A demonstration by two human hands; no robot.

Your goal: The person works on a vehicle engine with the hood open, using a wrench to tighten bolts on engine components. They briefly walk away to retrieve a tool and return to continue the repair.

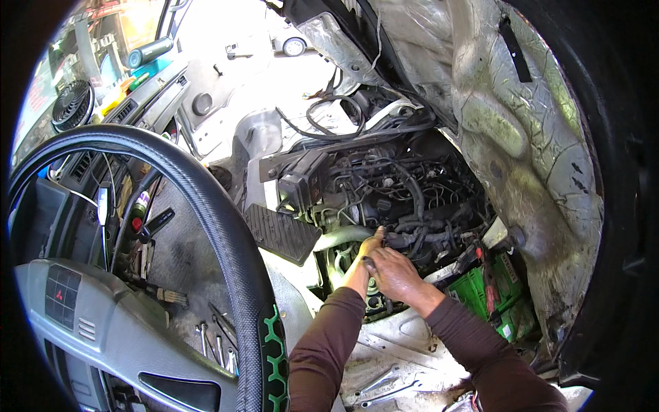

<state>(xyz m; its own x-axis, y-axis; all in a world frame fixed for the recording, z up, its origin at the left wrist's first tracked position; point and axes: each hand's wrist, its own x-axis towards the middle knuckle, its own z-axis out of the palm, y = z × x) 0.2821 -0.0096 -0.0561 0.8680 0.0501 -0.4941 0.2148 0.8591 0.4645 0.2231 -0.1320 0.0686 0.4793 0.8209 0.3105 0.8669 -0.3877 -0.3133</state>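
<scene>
Both my hands reach into an exposed engine (439,189) between the seats. My left hand (368,257) is beside the end of a thick grey hose (340,237). One of its digits points up past the hose; the others are hidden by my right hand. Just to the right, my right hand (400,276) crosses close over it with bent fingers pointing down among the parts. Its dark-smudged thumb shows on the left side. Whatever those fingers grip is hidden beneath the hand. Dark pipes (419,237) run right beyond my hands.
A steering wheel (199,185) stands at left, with a ribbed black pedal-like pad (281,233) beside the engine. Wrenches (388,390) lie on the near ledge, more tools (220,343) on the floor. A green battery (484,292) sits right, below a raised foil-lined panel (508,123).
</scene>
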